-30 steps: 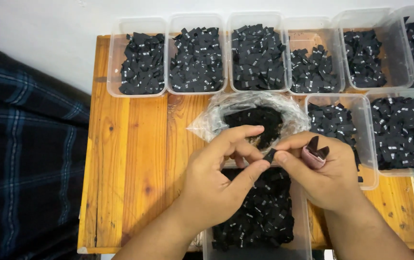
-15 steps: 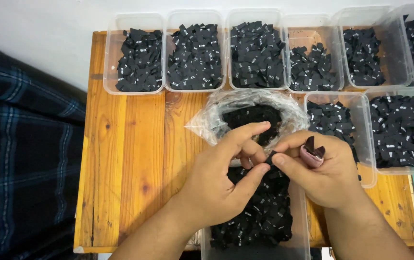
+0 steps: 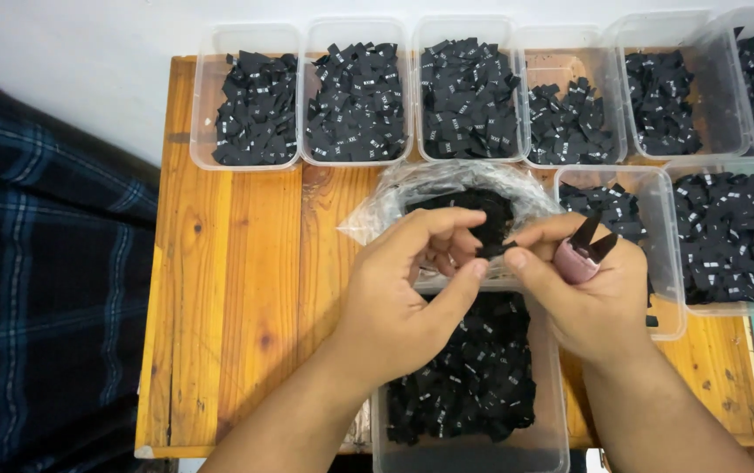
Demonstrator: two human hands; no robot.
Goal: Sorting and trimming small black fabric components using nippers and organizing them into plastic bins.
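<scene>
My left hand (image 3: 407,293) and my right hand (image 3: 583,285) meet above a clear plastic tub (image 3: 552,385) full of small black fabric labels (image 3: 473,377). Between the thumbs and forefingers of both hands is pinched one small black label (image 3: 493,250). My right hand also grips a small pink snipper (image 3: 580,252) with dark blades pointing up. Just behind the hands lies a crumpled clear plastic bag (image 3: 394,197) with more black labels inside.
A wooden table (image 3: 237,289) carries a back row of several clear tubs of black labels, such as one at the left (image 3: 254,39), plus two more tubs at the right (image 3: 670,263). Dark plaid fabric (image 3: 44,289) lies left of the table.
Both hands stay together over the tub. The fingertips have shifted slightly, and the black label now sits pinched between the two hands.
</scene>
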